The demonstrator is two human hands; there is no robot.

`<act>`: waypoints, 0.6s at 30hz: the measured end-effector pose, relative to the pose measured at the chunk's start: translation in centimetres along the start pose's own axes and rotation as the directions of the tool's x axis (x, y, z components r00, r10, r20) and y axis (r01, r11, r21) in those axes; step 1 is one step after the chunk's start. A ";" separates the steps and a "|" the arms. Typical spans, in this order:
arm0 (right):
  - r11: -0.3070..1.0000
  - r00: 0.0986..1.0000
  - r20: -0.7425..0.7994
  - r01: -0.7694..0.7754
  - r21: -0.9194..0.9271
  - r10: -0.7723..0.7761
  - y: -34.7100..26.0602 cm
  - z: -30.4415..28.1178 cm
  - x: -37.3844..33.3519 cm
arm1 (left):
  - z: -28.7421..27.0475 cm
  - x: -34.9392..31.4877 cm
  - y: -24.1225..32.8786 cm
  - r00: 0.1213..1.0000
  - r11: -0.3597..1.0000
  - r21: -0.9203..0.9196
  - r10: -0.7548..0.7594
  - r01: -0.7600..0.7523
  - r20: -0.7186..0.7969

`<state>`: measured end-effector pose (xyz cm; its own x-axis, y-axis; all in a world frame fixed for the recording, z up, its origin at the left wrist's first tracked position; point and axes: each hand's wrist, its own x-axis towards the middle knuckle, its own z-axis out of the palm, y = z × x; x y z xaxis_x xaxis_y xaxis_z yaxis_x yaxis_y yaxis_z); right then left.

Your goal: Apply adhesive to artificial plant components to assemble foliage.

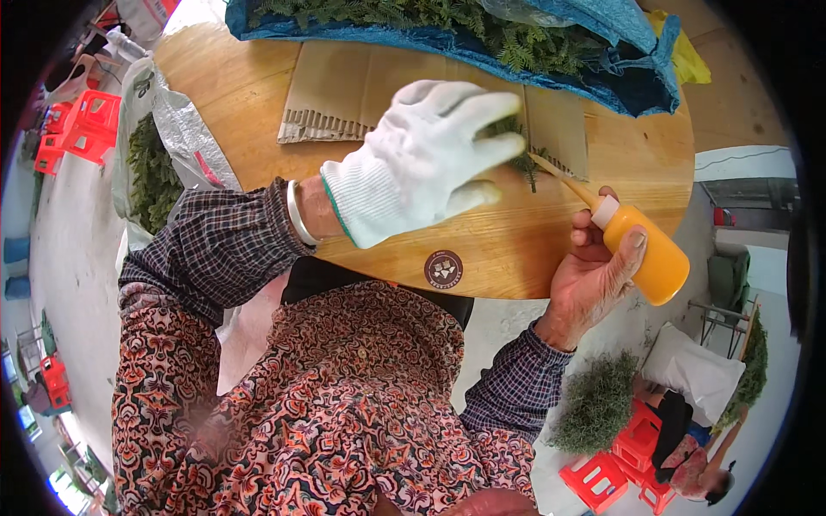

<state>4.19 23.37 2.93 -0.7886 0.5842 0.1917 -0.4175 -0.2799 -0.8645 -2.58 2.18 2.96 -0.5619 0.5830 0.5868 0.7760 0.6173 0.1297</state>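
My left hand (430, 155), in a white knit glove with a green-edged cuff, is above the table. Its fingers pinch a small green evergreen sprig (528, 168), partly hidden behind them. Bare, my right hand (594, 279) is wrapped around an orange-yellow squeeze bottle (650, 258) with a white collar. The bottle lies tilted, its long tapered nozzle (572, 182) pointing up and left, with the tip at the sprig. Whether the tip touches the sprig, I cannot tell. Under the gloved hand lies brown corrugated cardboard (344, 82) with a ragged edge.
A blue bag (637, 82) full of evergreen sprigs (533, 47) spans the far side of the wooden table (387, 258). A white sack (185, 129) of greenery stands left. Red stools (594, 482), a heap of greenery (594, 400) and another person (688, 456) are at lower right.
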 end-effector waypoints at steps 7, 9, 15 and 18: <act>0.999 1.000 0.018 -0.003 0.033 0.002 0.3 -0.2 0.4 | 1.4 0.0 -0.5 0.995 0.992 -0.097 0.085 -0.079 0.058; 0.999 1.000 0.024 -0.001 0.045 0.000 0.4 -0.2 0.5 | 1.6 0.0 -0.5 0.994 0.993 -0.102 0.069 -0.060 0.085; 0.998 0.999 0.044 -0.001 0.067 -0.002 0.4 0.4 0.9 | 1.9 0.1 -0.6 0.992 0.996 -0.070 0.064 -0.057 0.106; 0.999 0.999 0.033 0.036 -0.021 -0.035 0.7 0.9 1.2 | 2.0 0.2 -0.7 0.991 0.997 -0.062 0.062 -0.056 0.114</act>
<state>2.51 23.19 2.98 -0.7882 0.5679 0.2373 -0.4357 -0.2425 -0.8668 -3.78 2.88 1.37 -0.5414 0.6770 0.4986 0.8224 0.5498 0.1465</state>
